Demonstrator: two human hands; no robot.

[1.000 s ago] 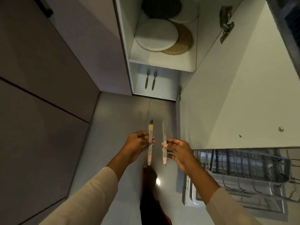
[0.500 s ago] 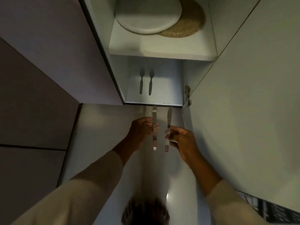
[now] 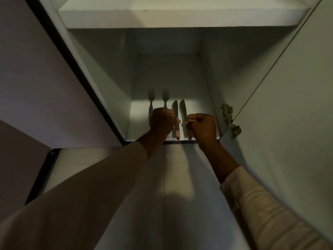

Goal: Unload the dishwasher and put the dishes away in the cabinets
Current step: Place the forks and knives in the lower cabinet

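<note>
Left knife (image 3: 175, 112): pinched by curled fingers of my left hand (image 3: 163, 121). Right knife (image 3: 183, 112): pinched likewise by my right hand (image 3: 201, 127). Both frame centre, over cabinet floor (image 3: 138, 123), beside forks (image 3: 151, 101).

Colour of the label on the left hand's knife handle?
Pinkish-red label at the handle end of the knife in the left hand. Head view, dimly lit.

One head-worn wide-angle camera faces forward and down into the open cabinet (image 3: 111, 78), close before its front edge. The floor (image 3: 180, 177) before the cabinet fills the lower frame.
</note>
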